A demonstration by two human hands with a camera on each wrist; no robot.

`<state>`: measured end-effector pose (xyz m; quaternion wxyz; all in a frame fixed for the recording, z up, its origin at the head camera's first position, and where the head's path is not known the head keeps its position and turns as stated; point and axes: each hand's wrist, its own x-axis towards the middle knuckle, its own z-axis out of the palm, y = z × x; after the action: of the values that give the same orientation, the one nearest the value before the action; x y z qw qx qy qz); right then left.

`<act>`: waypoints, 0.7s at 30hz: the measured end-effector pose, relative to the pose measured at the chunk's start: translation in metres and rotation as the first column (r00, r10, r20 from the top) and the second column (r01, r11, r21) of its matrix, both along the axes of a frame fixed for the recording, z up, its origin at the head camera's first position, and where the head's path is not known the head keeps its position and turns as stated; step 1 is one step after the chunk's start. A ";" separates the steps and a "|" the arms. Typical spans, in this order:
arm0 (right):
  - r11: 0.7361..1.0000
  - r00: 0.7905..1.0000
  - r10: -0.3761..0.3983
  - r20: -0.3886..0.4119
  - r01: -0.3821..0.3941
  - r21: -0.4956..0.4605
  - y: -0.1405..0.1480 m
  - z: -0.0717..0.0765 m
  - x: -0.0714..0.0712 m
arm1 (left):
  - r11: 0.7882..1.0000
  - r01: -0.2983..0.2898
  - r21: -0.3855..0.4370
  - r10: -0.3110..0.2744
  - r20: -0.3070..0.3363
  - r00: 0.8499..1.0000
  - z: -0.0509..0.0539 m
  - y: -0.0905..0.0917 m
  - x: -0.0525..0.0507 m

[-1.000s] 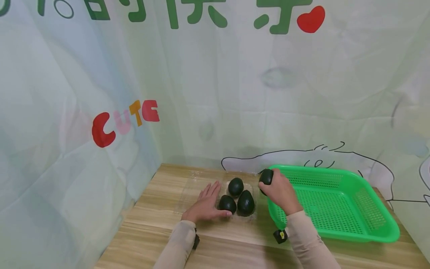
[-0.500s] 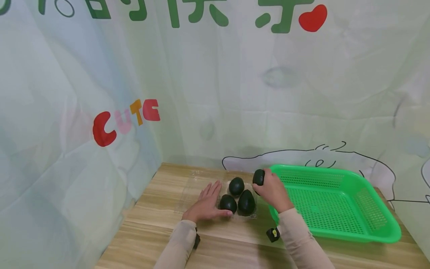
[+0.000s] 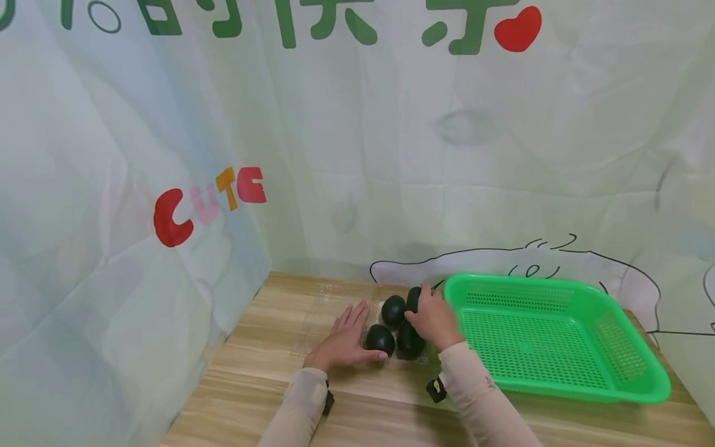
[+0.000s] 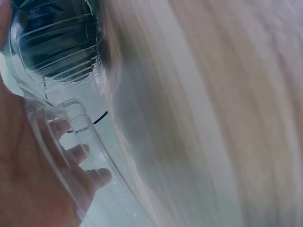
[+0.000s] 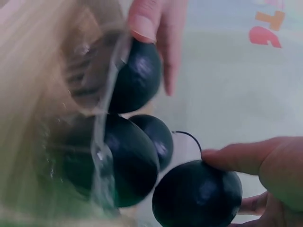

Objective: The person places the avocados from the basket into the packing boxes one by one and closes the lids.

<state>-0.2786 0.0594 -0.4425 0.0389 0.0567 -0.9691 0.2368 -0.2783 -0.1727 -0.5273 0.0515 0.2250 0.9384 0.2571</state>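
In the head view my right hand [image 3: 438, 318] grips a dark green avocado [image 3: 413, 299] at the right back of a clear plastic clamshell box [image 5: 102, 130]. Three more avocados sit in the box: one at the back [image 3: 393, 309], one at front left [image 3: 380, 339] and one at front right [image 3: 410, 343], partly covered by my right hand. The right wrist view has the held avocado [image 5: 196, 196] between thumb and fingers, close beside the others. My left hand [image 3: 344, 341] rests with extended fingers on the box's left side, its thumb by the front-left avocado.
A green perforated plastic basket [image 3: 536, 347] stands to the right of the box on the wooden table [image 3: 246, 372]. The box's clear lid [image 3: 318, 310] lies folded out to the left. A printed cloth [image 3: 346, 155] hangs behind and at the left.
My right hand has moved left with the avocado, from the basket's left rim to over the right side of the box. My left hand has stayed in place.
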 end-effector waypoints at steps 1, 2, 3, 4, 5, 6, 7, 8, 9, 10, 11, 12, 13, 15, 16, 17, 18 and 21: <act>1.000 1.000 -0.002 -0.004 0.002 -0.001 -0.003 -0.002 -0.001 | 1.000 -0.001 -0.002 0.001 0.002 1.000 0.000 0.000 0.000; 1.000 1.000 -0.002 -0.012 0.002 0.006 -0.006 -0.004 -0.002 | 1.000 -0.002 -0.006 0.002 0.003 1.000 0.000 0.000 0.000; 1.000 1.000 -0.003 -0.019 0.003 0.005 -0.009 -0.005 -0.003 | 1.000 -0.003 -0.007 0.003 0.002 1.000 0.000 0.000 0.000; 1.000 1.000 -0.004 -0.023 0.004 0.003 -0.012 -0.006 -0.004 | 1.000 -0.004 -0.008 0.004 0.001 1.000 0.000 0.000 0.000; 1.000 1.000 -0.005 -0.026 0.005 0.003 -0.014 -0.007 -0.005 | 1.000 -0.003 -0.008 0.003 -0.002 1.000 0.000 0.000 -0.001; 1.000 1.000 -0.008 -0.022 0.008 0.004 -0.017 -0.007 -0.007 | 1.000 -0.004 -0.006 0.004 -0.003 1.000 0.000 0.000 -0.001; 1.000 1.000 -0.010 -0.015 0.010 0.009 -0.019 -0.008 -0.008 | 1.000 -0.005 -0.005 0.005 -0.004 1.000 -0.001 0.000 -0.001; 1.000 1.000 -0.011 -0.010 0.011 0.011 -0.020 -0.008 -0.009 | 1.000 -0.005 -0.006 0.005 -0.004 1.000 -0.001 0.000 0.000; 1.000 1.000 -0.012 -0.003 0.012 0.009 -0.022 -0.009 -0.010 | 1.000 -0.007 -0.001 0.007 -0.004 1.000 -0.002 -0.001 0.000; 1.000 1.000 -0.014 0.006 0.014 0.012 -0.024 -0.009 -0.011 | 1.000 -0.009 -0.002 0.009 -0.002 1.000 -0.002 -0.001 0.001; 1.000 1.000 -0.015 0.012 0.014 0.018 -0.025 -0.010 -0.012 | 1.000 -0.011 -0.004 0.011 -0.002 1.000 -0.002 -0.001 0.001; 1.000 1.000 -0.015 0.014 0.014 0.027 -0.026 -0.011 -0.013 | 1.000 -0.014 -0.004 0.014 0.000 1.000 -0.002 -0.001 0.002; 0.999 1.000 -0.015 0.017 0.014 0.035 -0.027 -0.013 -0.014 | 1.000 -0.015 -0.005 0.015 0.001 1.000 -0.001 -0.001 0.002; 0.999 1.000 -0.016 0.016 0.015 0.051 -0.028 -0.015 -0.016 | 1.000 -0.015 0.003 0.015 -0.003 1.000 -0.001 -0.001 0.002; 0.998 1.000 -0.018 0.012 0.018 0.061 -0.028 -0.017 -0.016 | 1.000 -0.015 0.001 0.015 -0.004 1.000 0.000 -0.001 0.002; 0.997 1.000 -0.019 0.000 0.019 0.075 -0.029 -0.018 -0.017 | 1.000 -0.013 0.004 0.013 -0.002 1.000 0.001 0.000 0.002; 0.996 1.000 -0.021 -0.008 0.022 0.087 -0.029 -0.019 -0.017 | 1.000 -0.011 0.007 0.011 -0.001 1.000 0.001 0.000 0.002; 0.993 0.999 -0.032 -0.030 0.035 0.117 -0.029 -0.022 -0.019 | 1.000 -0.005 0.007 0.005 -0.002 1.000 0.002 0.001 0.001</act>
<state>-0.2979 0.0300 -0.4646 0.0532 0.0460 -0.9815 0.1781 -0.2772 -0.1720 -0.5250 0.0490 0.2231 0.9381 0.2603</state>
